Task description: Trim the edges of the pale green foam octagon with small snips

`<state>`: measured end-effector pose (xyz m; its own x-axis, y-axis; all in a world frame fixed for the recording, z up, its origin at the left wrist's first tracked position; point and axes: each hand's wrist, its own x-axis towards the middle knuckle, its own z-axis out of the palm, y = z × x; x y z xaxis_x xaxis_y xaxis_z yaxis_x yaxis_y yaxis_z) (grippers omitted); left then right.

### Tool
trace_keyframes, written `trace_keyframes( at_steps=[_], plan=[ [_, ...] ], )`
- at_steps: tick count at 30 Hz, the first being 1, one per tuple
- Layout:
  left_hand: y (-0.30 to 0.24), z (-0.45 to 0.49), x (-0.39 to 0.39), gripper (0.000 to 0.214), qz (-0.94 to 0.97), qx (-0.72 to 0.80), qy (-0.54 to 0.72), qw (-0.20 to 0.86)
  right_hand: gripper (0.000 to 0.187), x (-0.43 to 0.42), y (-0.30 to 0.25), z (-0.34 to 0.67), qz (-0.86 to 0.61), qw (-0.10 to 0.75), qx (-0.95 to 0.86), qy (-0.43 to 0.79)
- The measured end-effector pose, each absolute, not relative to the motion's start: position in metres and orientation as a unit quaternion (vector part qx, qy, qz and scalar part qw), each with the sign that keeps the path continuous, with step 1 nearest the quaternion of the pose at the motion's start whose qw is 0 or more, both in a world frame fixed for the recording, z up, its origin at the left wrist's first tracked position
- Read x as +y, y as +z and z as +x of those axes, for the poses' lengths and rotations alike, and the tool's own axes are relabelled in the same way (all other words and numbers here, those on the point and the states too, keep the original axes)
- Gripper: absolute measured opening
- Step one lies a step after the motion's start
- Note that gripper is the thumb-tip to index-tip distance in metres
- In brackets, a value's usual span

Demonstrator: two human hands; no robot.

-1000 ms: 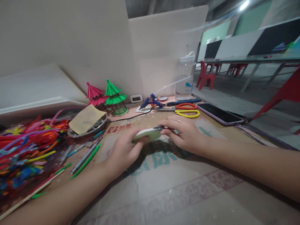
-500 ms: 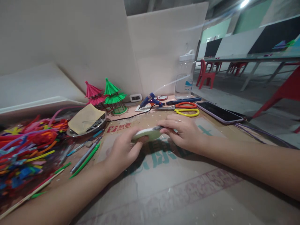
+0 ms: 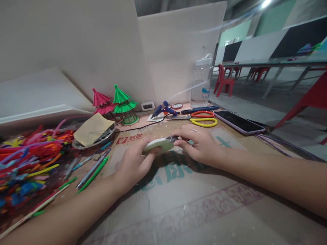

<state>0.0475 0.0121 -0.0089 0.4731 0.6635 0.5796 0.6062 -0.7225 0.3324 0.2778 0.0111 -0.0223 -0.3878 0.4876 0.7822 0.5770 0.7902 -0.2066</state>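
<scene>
Between my hands, just above the cardboard sheet [image 3: 163, 204], is a pale green flat disc [image 3: 167, 146] with a white edge, seen tilted. My left hand [image 3: 136, 158] grips its left side, thumb on the green face and fingers behind. At the disc's right end, a small dark grey piece [image 3: 171, 138] lies along the rim; its kind is unclear. My right hand [image 3: 196, 143] is closed at that dark piece, thumb and forefinger pinched together. The fingers partly cover what they hold.
Behind the hands lie scissors [image 3: 204, 118], a blue glue gun [image 3: 163, 109], a water bottle [image 3: 201, 81] and a phone [image 3: 238, 121]. Green [image 3: 125, 105] and pink [image 3: 100, 100] roofed models stand at the back. Colourful pipe cleaners [image 3: 30, 163], a metal dish [image 3: 109, 134] and pens [image 3: 93, 170] fill the left.
The disc has shifted slightly left and tilted a little, and more of the dark piece shows by the right fingertips. Both hands keep their hold.
</scene>
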Motion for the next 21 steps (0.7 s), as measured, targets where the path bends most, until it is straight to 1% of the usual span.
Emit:
trace_keyframes(
  at_steps=[9,15,21],
  plan=[
    [-0.0148,0.0439,0.0127,0.010,0.874,0.343,0.339,0.056,0.028,0.0071,-0.0171,0.2771,-0.307,0.423,-0.846,-0.109],
    [-0.0156,0.0431,0.0113,0.016,0.876,0.345,0.331,0.061,0.027,0.0062,-0.0159,0.2767,-0.304,0.421,-0.847,-0.115],
    [-0.0175,0.0419,0.0106,0.015,0.879,0.349,0.319,0.060,0.023,0.0060,-0.0154,0.2765,-0.299,0.431,-0.844,-0.111]
  ],
)
